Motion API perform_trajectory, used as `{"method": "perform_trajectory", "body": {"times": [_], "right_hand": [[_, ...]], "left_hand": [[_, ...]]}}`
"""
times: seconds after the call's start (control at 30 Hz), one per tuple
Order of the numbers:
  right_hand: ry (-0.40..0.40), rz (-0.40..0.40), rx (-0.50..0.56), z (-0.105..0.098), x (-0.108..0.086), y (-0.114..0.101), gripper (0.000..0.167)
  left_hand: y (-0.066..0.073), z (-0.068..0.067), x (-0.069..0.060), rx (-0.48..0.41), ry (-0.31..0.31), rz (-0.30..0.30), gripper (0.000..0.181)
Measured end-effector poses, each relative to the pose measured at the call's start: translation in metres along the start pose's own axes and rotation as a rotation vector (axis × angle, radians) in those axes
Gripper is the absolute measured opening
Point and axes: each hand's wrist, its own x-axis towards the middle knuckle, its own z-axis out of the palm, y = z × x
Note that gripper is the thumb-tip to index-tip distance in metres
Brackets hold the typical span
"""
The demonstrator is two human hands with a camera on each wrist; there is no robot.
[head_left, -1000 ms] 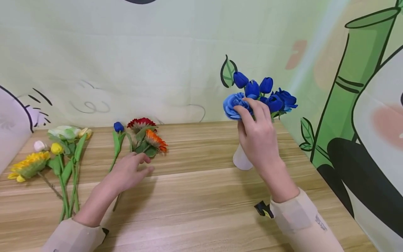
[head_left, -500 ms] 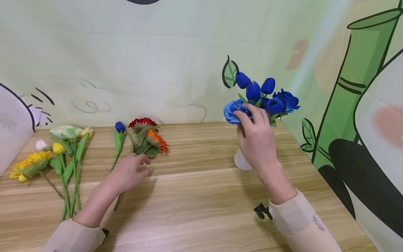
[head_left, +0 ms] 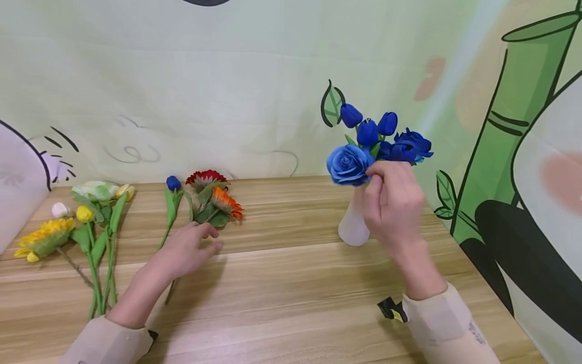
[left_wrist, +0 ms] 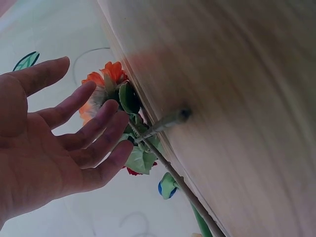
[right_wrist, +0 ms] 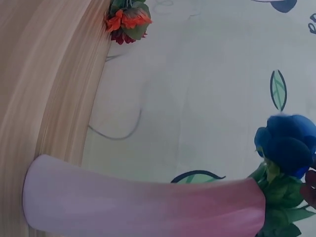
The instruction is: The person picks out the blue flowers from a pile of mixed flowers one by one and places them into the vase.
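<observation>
A light blue rose (head_left: 347, 164) stands in the white vase (head_left: 354, 225) with several darker blue tulips (head_left: 367, 132) and a dark blue rose (head_left: 417, 144). My right hand (head_left: 395, 202) has its fingers curled at the light rose's right edge and pinches it there; the exact contact is partly hidden. In the right wrist view only a bit of the fingers (right_wrist: 309, 188) shows, beside the leaves under the bloom (right_wrist: 286, 145). My left hand (head_left: 188, 250) holds nothing, fingers loosely bent, near the orange flower (head_left: 226, 202) and over a blue tulip's stem (head_left: 168, 233).
At the left of the wooden table (head_left: 282, 303) lie a yellow sunflower (head_left: 45, 237), a yellow tulip (head_left: 85, 214), a white tulip (head_left: 60, 210) and a pale green-white flower (head_left: 95, 190). A red flower (head_left: 206, 178) lies behind the orange one. A printed cloth (head_left: 204, 91) stands behind.
My right hand has moved from over the light blue rose to its right side, with fingers more curled. The rose now faces forward. My left hand has stayed put.
</observation>
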Motion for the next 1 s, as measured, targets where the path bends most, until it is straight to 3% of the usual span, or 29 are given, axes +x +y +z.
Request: {"method": "perform_trajectory", "body": {"times": [0.13,0.37,0.5,0.7,1.0], "right_hand": [[-0.016,0.070,-0.071,-0.009,-0.002,0.005,0.028],[-0.299,0.160,-0.241,-0.021,-0.004,0.014,0.015],[-0.400,0.167,-0.280,-0.023,-0.003,0.015,0.010],[-0.465,0.168,-0.294,-0.023,0.000,0.013,0.009],[-0.489,0.175,-0.265,-0.018,0.004,0.010,0.004]], "left_hand": [[0.001,0.000,0.001,0.002,-0.006,-0.006,0.032],[0.001,-0.003,0.002,0.002,0.011,0.025,0.031],[0.002,-0.004,0.002,0.008,0.008,0.024,0.031],[0.000,-0.004,0.002,0.016,-0.001,0.019,0.032],[0.000,-0.005,0.001,0.011,-0.011,0.010,0.033]]}}
